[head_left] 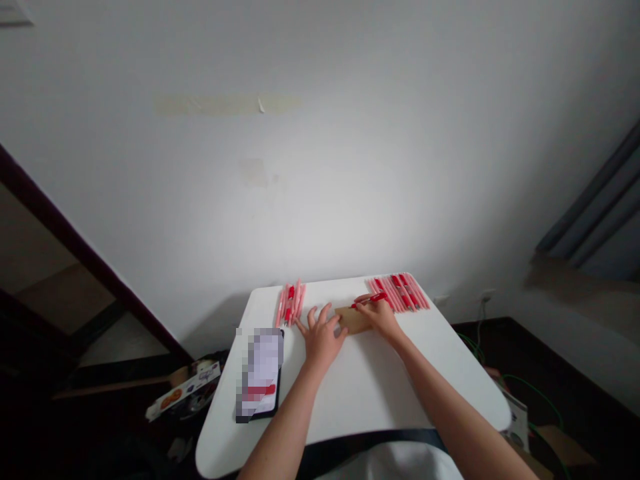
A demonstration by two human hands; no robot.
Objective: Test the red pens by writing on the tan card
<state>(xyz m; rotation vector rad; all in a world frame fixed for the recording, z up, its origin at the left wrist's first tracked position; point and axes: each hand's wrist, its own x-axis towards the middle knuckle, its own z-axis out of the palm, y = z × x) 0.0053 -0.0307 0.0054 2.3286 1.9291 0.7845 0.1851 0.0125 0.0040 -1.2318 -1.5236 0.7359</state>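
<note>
On the white table lies a small brown piece of paper or card (354,321). My left hand (321,339) rests at its left edge with the fingers spread, thumb touching the card. My right hand (379,317) is closed around a red pen (376,298), held tilted with its tip over the upper part of the card. Whether the tip touches the card I cannot tell. Beyond my right hand a row of pink and red pens (407,293) lies side by side. A smaller group of pink and red pens (291,303) lies beyond my left hand.
A phone (267,373) with a blurred screen lies at the left of the white table (370,407). The wall (330,220) stands behind the table's far edge. On the floor are boxes (185,390) at left and green cables (535,387) at right.
</note>
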